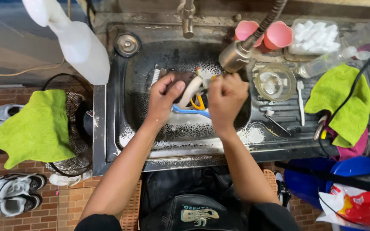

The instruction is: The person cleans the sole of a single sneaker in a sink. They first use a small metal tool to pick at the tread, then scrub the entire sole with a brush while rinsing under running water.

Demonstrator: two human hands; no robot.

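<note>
Over the sink [112, 128], hands [164, 96] [224, 99] mostly hide a shoe [189, 85].

Steel sink [112, 128] drainboard bears glass bowl [275, 82], green cloth [343, 102]

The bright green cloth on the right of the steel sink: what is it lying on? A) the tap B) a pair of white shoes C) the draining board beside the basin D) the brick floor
C: the bright green cloth lies on the ribbed draining board, right of the basin where both hands work.
</note>
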